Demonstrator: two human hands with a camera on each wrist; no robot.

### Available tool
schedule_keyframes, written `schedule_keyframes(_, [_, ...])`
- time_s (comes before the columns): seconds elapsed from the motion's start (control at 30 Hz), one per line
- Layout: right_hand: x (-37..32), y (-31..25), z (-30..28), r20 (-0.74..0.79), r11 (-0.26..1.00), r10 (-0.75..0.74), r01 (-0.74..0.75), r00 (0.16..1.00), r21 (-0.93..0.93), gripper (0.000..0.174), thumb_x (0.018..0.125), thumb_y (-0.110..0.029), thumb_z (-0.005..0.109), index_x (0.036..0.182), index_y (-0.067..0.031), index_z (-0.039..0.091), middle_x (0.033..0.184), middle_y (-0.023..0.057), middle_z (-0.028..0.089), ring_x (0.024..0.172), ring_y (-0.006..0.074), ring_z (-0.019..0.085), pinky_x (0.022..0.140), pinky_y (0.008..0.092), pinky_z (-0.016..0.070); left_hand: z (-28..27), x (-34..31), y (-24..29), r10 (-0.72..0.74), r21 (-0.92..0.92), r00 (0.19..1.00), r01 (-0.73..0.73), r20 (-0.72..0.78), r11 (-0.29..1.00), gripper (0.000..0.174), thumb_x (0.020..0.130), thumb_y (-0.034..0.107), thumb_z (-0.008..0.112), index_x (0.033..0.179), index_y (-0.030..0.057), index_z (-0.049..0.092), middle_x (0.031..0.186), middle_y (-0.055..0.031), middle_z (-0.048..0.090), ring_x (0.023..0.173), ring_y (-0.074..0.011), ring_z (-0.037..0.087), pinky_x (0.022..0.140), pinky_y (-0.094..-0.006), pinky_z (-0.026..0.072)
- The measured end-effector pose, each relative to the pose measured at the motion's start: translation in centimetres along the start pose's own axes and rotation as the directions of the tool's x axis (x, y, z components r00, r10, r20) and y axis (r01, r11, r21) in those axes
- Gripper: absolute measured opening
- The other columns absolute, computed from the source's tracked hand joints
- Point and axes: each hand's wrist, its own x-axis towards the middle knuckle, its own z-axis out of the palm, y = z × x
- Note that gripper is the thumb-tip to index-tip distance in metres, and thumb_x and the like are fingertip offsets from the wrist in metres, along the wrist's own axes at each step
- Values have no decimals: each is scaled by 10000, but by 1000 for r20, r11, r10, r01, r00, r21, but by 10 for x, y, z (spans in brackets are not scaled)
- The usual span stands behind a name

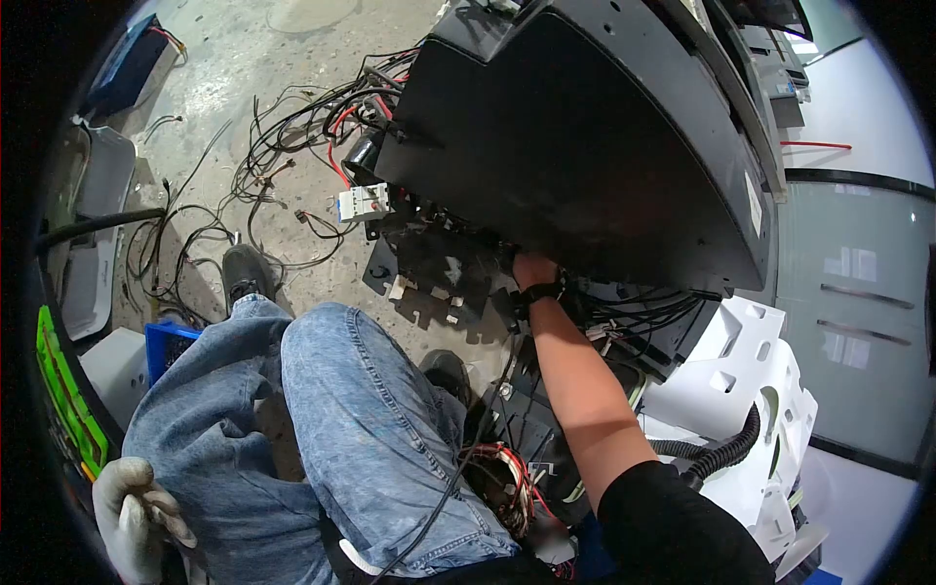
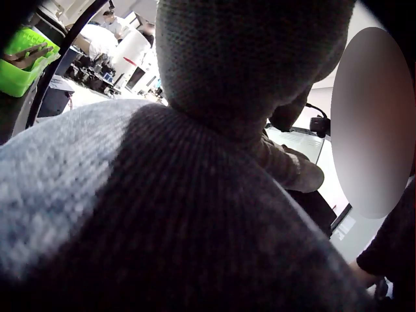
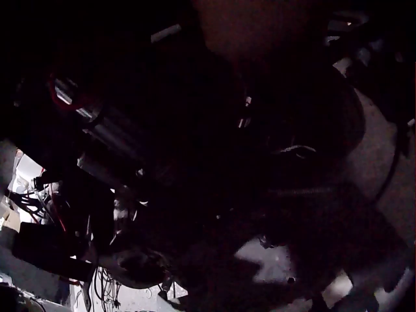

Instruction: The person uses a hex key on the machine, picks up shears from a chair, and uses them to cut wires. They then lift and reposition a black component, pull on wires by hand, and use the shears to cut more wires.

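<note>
My right hand (image 1: 533,269) reaches in under the edge of a large black machine housing (image 1: 565,146); its fingers are hidden there. Only a dim part of that hand (image 3: 257,26) shows at the top of the dark right wrist view, and I cannot tell what it touches. Below the housing lies a black metal bracket (image 1: 458,268) with cut-outs. My left hand (image 1: 136,512), in a pale knitted glove, is beside my denim-clad thigh (image 1: 210,448), its fingers loosely bent around nothing. The same glove (image 2: 240,58) fills the top of the left wrist view.
Loose black cables (image 1: 263,156) spread over the concrete floor. A white circuit breaker (image 1: 364,203) sits at the housing's left edge. White plastic covers (image 1: 721,370) stand at right, with a corrugated hose (image 1: 731,450). Bundled colored wires (image 1: 512,478) lie beside my leg, near a blue bin (image 1: 171,346).
</note>
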Motion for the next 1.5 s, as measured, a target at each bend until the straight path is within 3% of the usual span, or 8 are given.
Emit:
schedule_keyframes(0.37, [9, 14, 23, -141, 929, -19, 70, 990, 363, 480, 908, -325, 413, 1329, -95, 424, 1398, 156, 373, 1273, 367, 352, 1069, 465, 252, 4, -2, 0, 47, 46, 999, -46, -28, 998, 444, 916, 326, 486, 1197, -11, 421, 714, -77, 515, 457, -116, 487, 379, -212, 415])
schedule_keyframes(0.57, [-5, -6, -3, 34, 970, -49, 56, 998, -235, 408, 871, -350, 522, 1180, -86, 561, 1239, 158, 526, 1148, 352, 461, 963, 513, 319, 5, -1, 5, 7, 46, 1000, -6, -5, 999, 418, 935, 296, 444, 1223, -4, 401, 757, -72, 510, 486, -104, 494, 397, -206, 427])
schedule_keyframes(0.67, [-13, -10, -19, -67, 986, -35, 45, 997, 159, 398, 864, -340, 528, 1172, -90, 569, 1239, 168, 521, 1131, 362, 474, 945, 514, 340, 13, 3, 21, -47, 59, 995, 53, -89, 997, 405, 949, 285, 412, 1240, 3, 396, 802, -63, 509, 538, -101, 509, 419, -204, 442])
schedule_keyframes(0.73, [-5, 12, 20, -173, 990, -135, 138, 976, 5, 406, 854, -332, 535, 1174, -83, 563, 1238, 175, 519, 1124, 373, 475, 950, 505, 343, 28, 14, 42, -86, 47, 989, 92, -122, 995, 412, 964, 275, 384, 1284, 15, 380, 856, -54, 512, 640, -106, 524, 530, -210, 473])
schedule_keyframes(0.93, [-9, -17, -32, -64, 985, -51, 61, 997, 162, 411, 855, -294, 520, 1189, -55, 541, 1250, 188, 506, 1124, 388, 469, 967, 471, 353, 112, 73, 92, 150, 133, 989, -150, 10, 980, 384, 938, 260, 458, 1191, -20, 527, 1064, -91, 589, 976, -177, 565, 863, -306, 447])
schedule_keyframes(1.1, [13, 7, 21, -295, 950, -97, 177, 950, 258, 407, 865, -282, 504, 1193, -43, 535, 1260, 183, 504, 1144, 389, 455, 960, 483, 352, 150, 132, 87, 174, 162, 953, -218, 248, 962, 348, 868, 209, 542, 1116, -28, 594, 949, -87, 624, 822, -121, 570, 754, -223, 454])
schedule_keyframes(1.33, [9, 9, 11, 39, 987, -115, 110, 993, 114, 494, 897, -299, 417, 1338, -77, 409, 1393, 183, 366, 1267, 412, 337, 1061, 509, 257, 161, 149, 117, 260, 290, 921, -343, 289, 893, 370, 888, 245, 522, 1136, -24, 574, 995, -60, 598, 918, -121, 558, 828, -251, 456])
schedule_keyframes(1.5, [2, 1, 0, -47, 979, -91, 98, 995, 178, 495, 901, -325, 406, 1328, -75, 426, 1381, 175, 387, 1259, 410, 350, 1061, 506, 261, 172, 169, 132, 475, -98, 828, -468, 298, 878, 364, 902, 263, 498, 1162, 20, 576, 1022, -61, 603, 956, -133, 569, 858, -262, 447])
